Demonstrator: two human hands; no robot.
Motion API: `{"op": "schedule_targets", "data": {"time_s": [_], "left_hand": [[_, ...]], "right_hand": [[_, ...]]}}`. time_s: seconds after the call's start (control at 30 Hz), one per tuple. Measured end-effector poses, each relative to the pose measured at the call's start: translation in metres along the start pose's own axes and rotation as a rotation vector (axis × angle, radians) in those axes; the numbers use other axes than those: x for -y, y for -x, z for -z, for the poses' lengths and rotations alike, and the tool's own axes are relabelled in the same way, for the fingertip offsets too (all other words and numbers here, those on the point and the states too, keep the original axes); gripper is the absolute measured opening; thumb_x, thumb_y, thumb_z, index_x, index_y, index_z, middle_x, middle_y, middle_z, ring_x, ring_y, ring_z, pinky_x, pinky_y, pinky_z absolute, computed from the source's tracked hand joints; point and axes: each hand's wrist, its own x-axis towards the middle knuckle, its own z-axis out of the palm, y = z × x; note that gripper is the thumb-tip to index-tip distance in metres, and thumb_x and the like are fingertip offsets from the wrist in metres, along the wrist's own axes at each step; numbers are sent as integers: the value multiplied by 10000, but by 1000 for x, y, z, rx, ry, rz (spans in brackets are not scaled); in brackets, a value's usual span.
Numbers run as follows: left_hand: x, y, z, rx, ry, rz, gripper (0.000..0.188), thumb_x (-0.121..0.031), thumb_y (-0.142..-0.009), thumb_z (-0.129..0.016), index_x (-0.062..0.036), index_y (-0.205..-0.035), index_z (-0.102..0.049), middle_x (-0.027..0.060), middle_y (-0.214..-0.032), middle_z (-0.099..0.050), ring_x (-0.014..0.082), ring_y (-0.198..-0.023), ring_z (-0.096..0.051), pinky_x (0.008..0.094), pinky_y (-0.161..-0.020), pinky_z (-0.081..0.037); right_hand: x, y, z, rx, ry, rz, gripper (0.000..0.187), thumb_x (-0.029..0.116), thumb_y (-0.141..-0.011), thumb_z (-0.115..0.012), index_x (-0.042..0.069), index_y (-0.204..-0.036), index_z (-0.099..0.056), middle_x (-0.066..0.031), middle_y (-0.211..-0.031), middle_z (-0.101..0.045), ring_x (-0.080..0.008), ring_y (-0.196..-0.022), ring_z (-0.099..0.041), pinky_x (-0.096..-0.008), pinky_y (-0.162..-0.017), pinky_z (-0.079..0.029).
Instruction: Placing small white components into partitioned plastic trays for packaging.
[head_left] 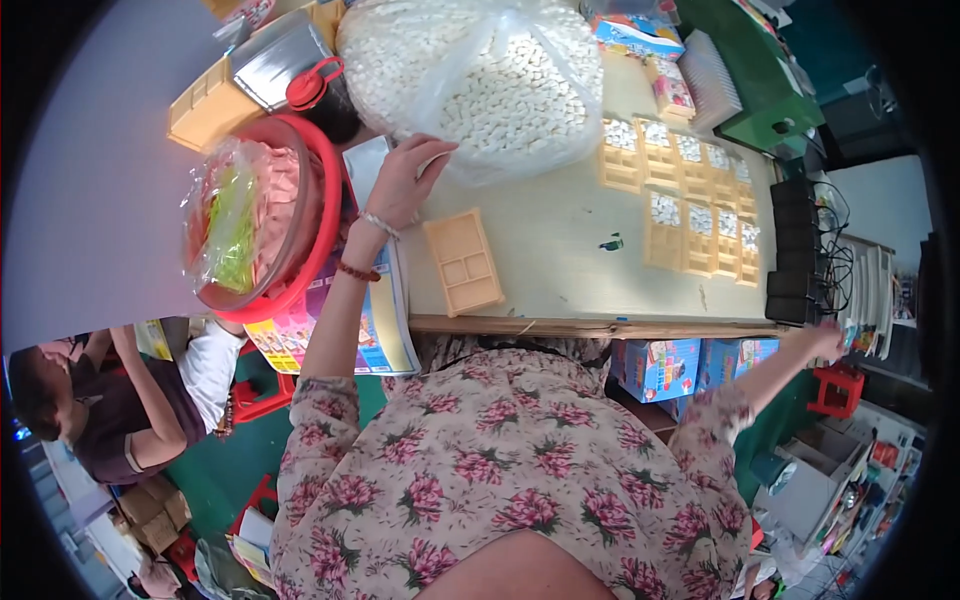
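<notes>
My left hand (408,182) is over the table beside a large clear plastic bag (520,95) full of small white pieces. Its fingers reach toward the bag's lower edge, thumb apart from them, and nothing shows between them. Below it lies a beige compartment tray (464,262) with bare compartments. Far to the right, my right hand (826,342) is stretched out past the table's corner, near black boxes (795,250) with cables. It is small and blurred there, so its fingers cannot be made out. Several beige trays (697,232) with white pieces in their upper compartments stand in rows on the right.
A red basin (325,230) with pink and green plastic-wrapped pieces sits at left, over printed sheets (385,320). A red-lidded dark bottle (330,105) stands behind it. Blue boxes (657,368) are under the table. Another person (120,410) sits at left.
</notes>
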Motion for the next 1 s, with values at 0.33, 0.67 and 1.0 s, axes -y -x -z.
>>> {"op": "schedule_targets", "data": {"time_s": [0.33, 0.67, 1.0], "left_hand": [[2, -64, -53, 105, -34, -165, 148, -81, -805, -572, -56, -940, -627, 96, -859, -591, 220, -740, -573, 291, -666, -451], [3, -49, -39, 119, -59, -71, 155, -97, -808, -574, -66, -947, -635, 85, -875, -594, 201, -737, -559, 287, -665, -444], [21, -83, -46, 124, 99, 20, 170, -84, -826, -546, -24, -964, -625, 94, -891, -612, 167, -779, -588, 249, -714, -475]], "right_hand": [[110, 404, 57, 1911, 453, -31, 234, 262, -829, -519, 42, -867, -588, -81, -662, -562, -153, -635, -551, -320, -575, -447], [115, 489, 58, 2196, 480, 654, 196, 171, -794, -517, -1, -702, -537, -182, -581, -553, -350, -581, -573, -440, -536, -450], [136, 472, 41, 2261, 357, 407, 139, 152, -720, -523, 36, -670, -582, -176, -638, -581, -346, -628, -575, -424, -589, -465]]}}
